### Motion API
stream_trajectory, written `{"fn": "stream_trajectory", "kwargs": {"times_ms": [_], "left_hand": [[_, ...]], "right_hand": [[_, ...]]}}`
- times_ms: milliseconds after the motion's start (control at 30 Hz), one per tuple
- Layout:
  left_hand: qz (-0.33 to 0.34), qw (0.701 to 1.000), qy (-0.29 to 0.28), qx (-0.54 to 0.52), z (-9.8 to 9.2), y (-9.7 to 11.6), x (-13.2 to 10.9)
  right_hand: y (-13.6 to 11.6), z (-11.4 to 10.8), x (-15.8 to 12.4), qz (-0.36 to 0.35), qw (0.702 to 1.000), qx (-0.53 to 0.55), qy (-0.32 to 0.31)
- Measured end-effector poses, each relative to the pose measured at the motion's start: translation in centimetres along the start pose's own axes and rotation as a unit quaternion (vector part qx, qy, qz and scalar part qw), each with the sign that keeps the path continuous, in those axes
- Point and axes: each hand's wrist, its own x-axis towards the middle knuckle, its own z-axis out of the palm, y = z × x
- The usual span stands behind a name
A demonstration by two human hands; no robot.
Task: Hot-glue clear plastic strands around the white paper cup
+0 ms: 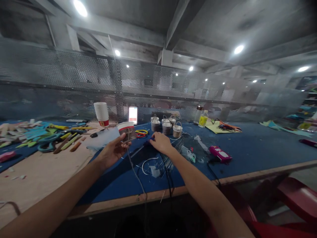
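Observation:
A paper cup [126, 129], white and red at the rim and wrapped in brown cord lower down, is tilted in my left hand [114, 151]. A loose grey cord [135, 173] hangs from it over the table's front edge. To its right, my right hand [161, 142] is closed round a dark blue tool [149, 142], partly hidden by the fingers. A black cable [168, 175] runs down from beneath that hand. Behind it stand several wrapped cups with handles [166, 126].
A stack of white cups [101, 114] stands back left, near scissors [51, 142] and markers. Thin clear sticks [169, 162] lie near the right forearm. Farther right are a magenta box [220, 154] and a yellow-labelled bottle [203, 119]. Red chairs [297, 198] stand at the lower right.

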Motion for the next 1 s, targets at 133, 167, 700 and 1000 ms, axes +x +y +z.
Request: {"fn": "stream_trajectory", "kwargs": {"times_ms": [133, 167, 700, 1000], "left_hand": [[-0.007, 1.0, -0.003, -0.001, 0.6, 0.2, -0.6], [-0.007, 1.0, -0.005, -0.007, 0.8, 0.2, -0.8], [0.015, 0.998, -0.034, -0.048, 1.4, 0.9, -1.9], [0.004, 0.998, -0.057, -0.022, 0.7, 0.1, -1.2]], "right_hand": [[0.0, 0.6, -0.6, -0.01, 0.991, -0.106, -0.077], [0.0, 0.8, -0.7, -0.011, 0.991, -0.109, -0.081], [2.4, -2.2, 0.2, 0.043, 0.991, 0.046, 0.119], [2.1, -1.4, -1.3, -0.021, 0.856, 0.503, 0.116]]}}
